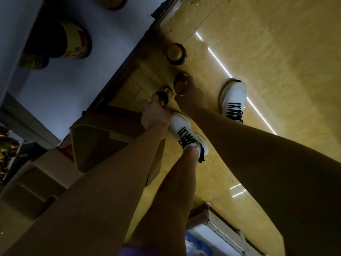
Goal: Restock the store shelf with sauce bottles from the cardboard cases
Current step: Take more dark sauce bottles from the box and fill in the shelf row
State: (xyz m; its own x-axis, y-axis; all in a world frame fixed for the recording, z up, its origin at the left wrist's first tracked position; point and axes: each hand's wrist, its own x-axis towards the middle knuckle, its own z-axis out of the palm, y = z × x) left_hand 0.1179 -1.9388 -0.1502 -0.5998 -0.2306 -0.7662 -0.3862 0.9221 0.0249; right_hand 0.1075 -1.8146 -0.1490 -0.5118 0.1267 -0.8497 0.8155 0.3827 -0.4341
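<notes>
Hands reach to the floor, left hand (155,113) and right hand (188,97) each gripping a sauce bottle (163,95); lift both upright, without knocking the third bottle (176,54).

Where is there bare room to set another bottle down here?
The blue shelf is bare between the dark bottle and the cardboard case. Open floor lies right of the right shoe. It is crowded by the shelf edge, where both hands reach bottles standing on the floor.
</notes>
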